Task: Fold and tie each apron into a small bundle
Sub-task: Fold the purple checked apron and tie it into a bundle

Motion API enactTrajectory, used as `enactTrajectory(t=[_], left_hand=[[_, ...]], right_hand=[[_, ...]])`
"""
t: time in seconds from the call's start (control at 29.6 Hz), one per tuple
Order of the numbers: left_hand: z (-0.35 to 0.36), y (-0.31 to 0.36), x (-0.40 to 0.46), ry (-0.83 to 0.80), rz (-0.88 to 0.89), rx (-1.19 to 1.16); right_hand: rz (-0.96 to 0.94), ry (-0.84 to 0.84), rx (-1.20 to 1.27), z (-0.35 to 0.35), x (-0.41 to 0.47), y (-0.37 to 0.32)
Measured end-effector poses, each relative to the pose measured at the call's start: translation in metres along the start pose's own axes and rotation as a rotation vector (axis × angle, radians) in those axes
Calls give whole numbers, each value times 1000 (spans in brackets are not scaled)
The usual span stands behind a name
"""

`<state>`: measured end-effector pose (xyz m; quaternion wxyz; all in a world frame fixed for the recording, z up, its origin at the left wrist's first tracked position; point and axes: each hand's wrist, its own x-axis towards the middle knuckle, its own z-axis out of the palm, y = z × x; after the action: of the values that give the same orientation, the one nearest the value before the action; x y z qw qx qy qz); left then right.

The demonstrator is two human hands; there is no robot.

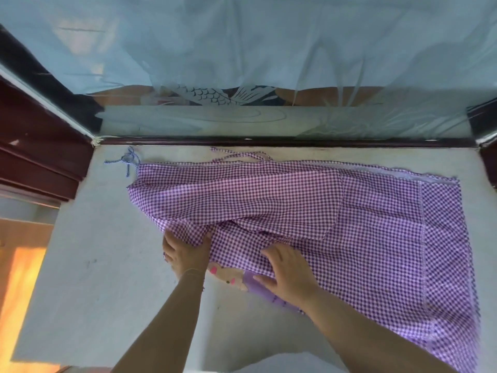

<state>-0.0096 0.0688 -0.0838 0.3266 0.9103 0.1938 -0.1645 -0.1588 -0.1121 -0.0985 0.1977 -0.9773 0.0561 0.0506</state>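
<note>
A purple and white checked apron (336, 211) lies spread across the pale table (94, 265), partly folded over itself. A cartoon patch (228, 277) peeks out from under its near edge. My left hand (185, 254) presses the apron's left near edge, its fingertips tucked under the cloth. My right hand (289, 270) lies flat on the fabric just right of the patch, fingers straight. A knotted blue striped tie (129, 158) sits at the apron's far left corner. Thin checked straps (242, 156) lie along the far edge.
A glass pane with an etched fish pattern (209, 95) stands behind the table, with a pale blue curtain (269, 36) beyond it. Dark wooden frame pieces (32, 146) flank the left side. The table's left edge drops toward an orange-lit floor (21, 286).
</note>
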Motion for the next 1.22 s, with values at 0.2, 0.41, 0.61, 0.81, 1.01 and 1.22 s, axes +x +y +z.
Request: enactTrajectory(t=[0.2,0.41,0.61,0.81,1.01,1.22], left_hand=[[-23,-41,24,-258,37,-159],[-29,-71,30,-369,307,430],[-48,-50,16,-185,264,29],[-96,-34,2,-49,8,-541],[-124,-58,15,-102,-54,-48],[-105,-69,-14,74,321,451]], right_hand=[[166,-292,-181,25,-25,-12],[241,-103,88,1,-14,2],[370,-67,236,-38,-7,14],[445,50,221,-63,-2,29],[502,142,226,-77,-4,31],[384,147,377,-81,-12,11]])
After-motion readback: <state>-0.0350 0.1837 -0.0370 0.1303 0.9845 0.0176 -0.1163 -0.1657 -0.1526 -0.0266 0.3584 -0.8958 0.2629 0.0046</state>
